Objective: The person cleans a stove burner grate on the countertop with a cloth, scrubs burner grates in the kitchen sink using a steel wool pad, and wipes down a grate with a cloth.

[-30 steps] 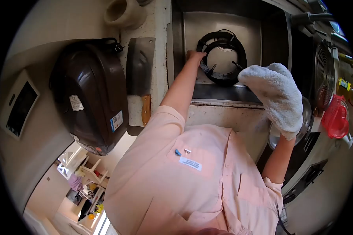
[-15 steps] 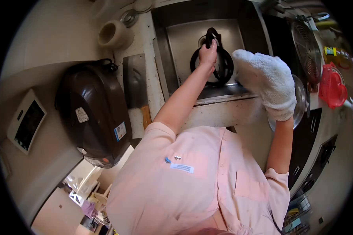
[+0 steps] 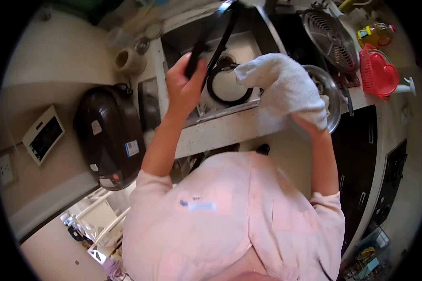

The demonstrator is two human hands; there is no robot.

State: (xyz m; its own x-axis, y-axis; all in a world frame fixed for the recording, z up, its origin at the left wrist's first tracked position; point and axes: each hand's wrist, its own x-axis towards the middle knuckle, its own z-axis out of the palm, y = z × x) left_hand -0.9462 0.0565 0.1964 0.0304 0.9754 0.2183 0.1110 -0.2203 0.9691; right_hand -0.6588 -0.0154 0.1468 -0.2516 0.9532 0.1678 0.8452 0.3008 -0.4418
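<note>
My left hand [image 3: 185,86] is closed round a black handle [image 3: 198,58] above the left side of the sink [image 3: 183,37]. A long, thin dark edge [image 3: 224,40] slants beside that handle; it looks like a pot lid seen edge-on, but blur hides details. In the sink bottom lies a black-rimmed ring, perhaps a second lid [image 3: 213,92]. A white towel [image 3: 286,84] covers my right hand [image 3: 307,122] past the sink's right front corner. Only the heel of that hand and the wrist show; the fingers are hidden in the towel.
Partly behind the towel stands a steel bowl [image 3: 335,105] with pale pieces in it. Farther right are a round metal rack [image 3: 330,40], a red basket [image 3: 380,72] and an oil bottle [image 3: 375,35]. At left are a dark brown appliance [image 3: 110,136], a cleaver [image 3: 148,103] and a pot [image 3: 126,61].
My left hand has risen from the sink and moved left with the black-handled lid-like thing, uncovering the ring below. The towel on my right hand has shifted left. The whole view has shifted.
</note>
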